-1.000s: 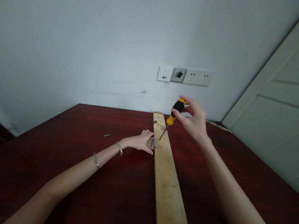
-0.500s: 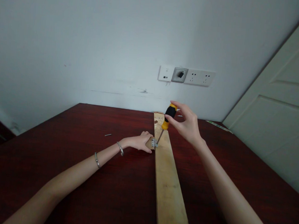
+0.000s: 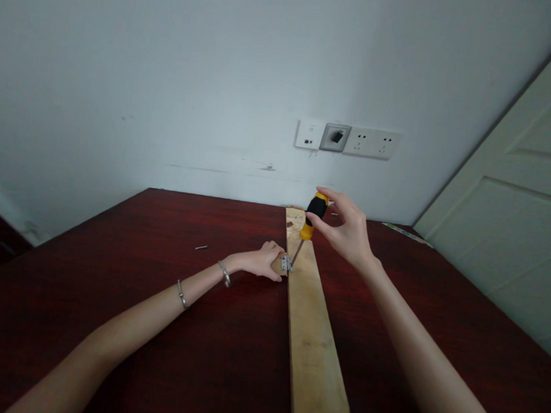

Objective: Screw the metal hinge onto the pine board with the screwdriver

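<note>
Small metal pin [image 3: 201, 247] lies on dark red table [image 3: 86, 281]; L hand [image 3: 262, 260] curled, holds metal hinge [image 3: 287, 263] at edge of wood plank [image 3: 314, 360]; R hand [image 3: 344, 227] pinches yellow-black screwdriver [image 3: 315, 209] w/ fingers, tip v. near hinge.

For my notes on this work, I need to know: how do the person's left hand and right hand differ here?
The left hand lies low at the edge of the wooden board, beside a small metal hinge; the right hand is raised above the board. The right hand pinches a yellow-and-black screwdriver; the left holds no tool. The left arm wears two metal bangles; the right wrist has none. Both hands are bare.
</note>
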`<state>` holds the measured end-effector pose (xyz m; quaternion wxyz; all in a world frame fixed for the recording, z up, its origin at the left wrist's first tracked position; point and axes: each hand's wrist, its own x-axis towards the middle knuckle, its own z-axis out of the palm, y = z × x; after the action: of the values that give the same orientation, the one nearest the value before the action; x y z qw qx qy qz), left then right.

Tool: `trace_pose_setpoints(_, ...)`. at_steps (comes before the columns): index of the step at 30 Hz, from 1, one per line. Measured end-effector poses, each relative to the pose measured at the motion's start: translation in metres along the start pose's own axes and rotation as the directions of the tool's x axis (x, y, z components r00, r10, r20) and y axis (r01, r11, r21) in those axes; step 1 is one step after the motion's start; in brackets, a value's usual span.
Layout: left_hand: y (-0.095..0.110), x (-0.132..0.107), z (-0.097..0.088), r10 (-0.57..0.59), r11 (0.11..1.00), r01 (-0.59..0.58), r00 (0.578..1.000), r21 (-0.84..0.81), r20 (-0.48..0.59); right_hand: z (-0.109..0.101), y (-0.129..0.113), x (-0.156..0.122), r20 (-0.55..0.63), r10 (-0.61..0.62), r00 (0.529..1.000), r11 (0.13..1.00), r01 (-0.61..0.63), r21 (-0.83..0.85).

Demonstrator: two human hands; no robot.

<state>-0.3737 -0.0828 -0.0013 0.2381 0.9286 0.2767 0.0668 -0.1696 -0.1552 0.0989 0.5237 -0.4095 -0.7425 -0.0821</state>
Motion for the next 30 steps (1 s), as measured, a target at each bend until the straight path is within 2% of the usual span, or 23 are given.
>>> trace_pose_setpoints(30, 0.0036, -0.0009, -0.0031, -0.020, 1.000, 0.019, 0.999, 0.021, 0.045, -0.0007, -0.0001, 0.0000, 0.033, -0.058, 0.998, 0.998, 0.058, -0.025)
